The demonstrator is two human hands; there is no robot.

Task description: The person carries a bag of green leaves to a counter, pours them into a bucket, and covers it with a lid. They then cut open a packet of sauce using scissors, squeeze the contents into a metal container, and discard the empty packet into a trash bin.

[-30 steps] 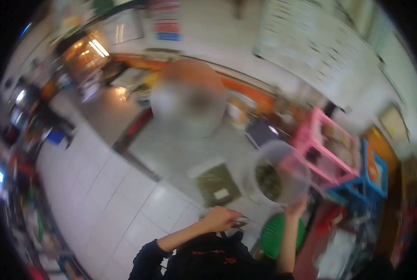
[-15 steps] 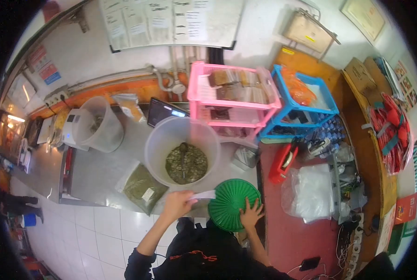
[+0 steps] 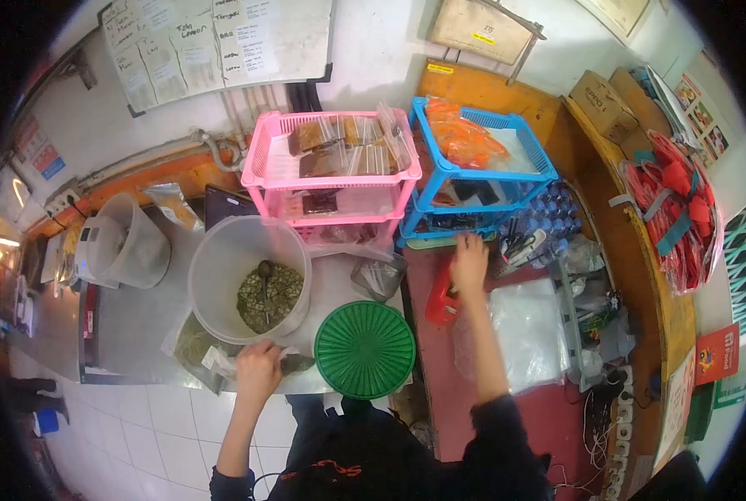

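My left hand [image 3: 258, 367] is closed at the counter's front edge, with a thin, translucent strip sticking out to its right. Beside it lies a clear bag of green herb powder [image 3: 193, 342] with a white label. My right hand [image 3: 471, 260] reaches far forward, its fingers bent over the far end of a red tape dispenser [image 3: 441, 299]; the fingertips are partly hidden. Between my arms sits a round, ribbed green lid [image 3: 365, 349]. Behind the left hand stands a big translucent tub [image 3: 210, 280] of green flakes, with a dark scoop [image 3: 265, 270] resting in them.
Pink stacked baskets [image 3: 331, 179] hold packets, and blue ones [image 3: 482, 175] hold orange bags. Clear plastic bags [image 3: 527, 334] lie on the red surface. A second tub [image 3: 139, 250] stands at the left. Red bundles [image 3: 682, 213] hang off the right shelf.
My right hand has left the green lid and moved forward to the tape dispenser. My left hand has moved left toward the powder bag. The view has turned right.
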